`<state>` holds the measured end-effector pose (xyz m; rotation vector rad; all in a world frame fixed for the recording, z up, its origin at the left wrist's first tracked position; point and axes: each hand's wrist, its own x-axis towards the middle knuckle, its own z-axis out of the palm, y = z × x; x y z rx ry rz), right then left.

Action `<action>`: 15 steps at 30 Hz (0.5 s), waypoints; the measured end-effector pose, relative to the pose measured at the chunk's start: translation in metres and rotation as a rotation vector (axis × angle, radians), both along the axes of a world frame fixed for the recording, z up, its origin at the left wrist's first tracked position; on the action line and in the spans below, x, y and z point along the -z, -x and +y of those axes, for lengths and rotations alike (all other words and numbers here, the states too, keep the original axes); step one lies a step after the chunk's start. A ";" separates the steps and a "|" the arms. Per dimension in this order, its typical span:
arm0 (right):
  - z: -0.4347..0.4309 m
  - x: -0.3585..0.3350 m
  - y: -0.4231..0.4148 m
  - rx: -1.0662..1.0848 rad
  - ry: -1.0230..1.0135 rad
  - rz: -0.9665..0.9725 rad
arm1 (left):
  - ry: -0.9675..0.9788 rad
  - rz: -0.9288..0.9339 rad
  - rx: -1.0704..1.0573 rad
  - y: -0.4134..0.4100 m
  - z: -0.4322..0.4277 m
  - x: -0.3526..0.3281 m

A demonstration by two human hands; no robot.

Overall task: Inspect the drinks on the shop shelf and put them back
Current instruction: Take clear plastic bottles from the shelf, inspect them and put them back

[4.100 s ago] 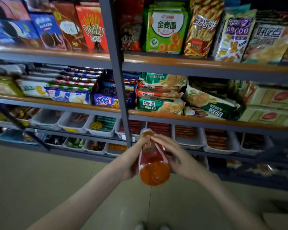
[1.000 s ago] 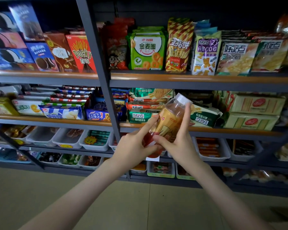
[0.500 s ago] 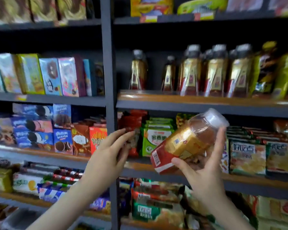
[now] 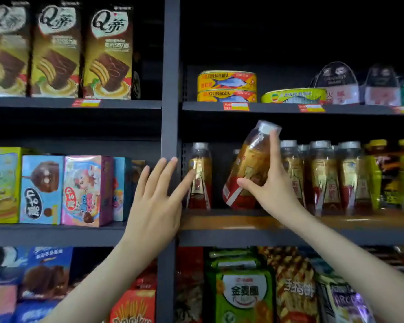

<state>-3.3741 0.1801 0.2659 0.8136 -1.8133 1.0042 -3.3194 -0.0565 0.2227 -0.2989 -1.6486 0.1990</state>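
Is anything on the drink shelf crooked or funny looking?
Yes. One tea bottle leans to the right instead of standing straight like its neighbours, because the right hand is holding it, tipped, in the gap beside a lone upright bottle. Nothing looks spilled or broken.

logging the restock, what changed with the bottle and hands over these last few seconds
The tea bottle rose from low in front of the snack shelves up into the gap in the drinks row, tilted, cap up and to the right. The left hand let go and now hovers open beside the shelf post. The right hand still holds it.
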 end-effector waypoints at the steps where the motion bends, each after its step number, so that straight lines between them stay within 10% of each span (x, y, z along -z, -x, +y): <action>1: -0.003 -0.006 0.009 0.024 -0.059 -0.071 | 0.022 0.011 -0.011 0.007 0.001 -0.004; 15: -0.033 -0.029 0.121 0.227 -0.323 -0.479 | -0.122 0.101 -0.059 0.035 0.021 -0.017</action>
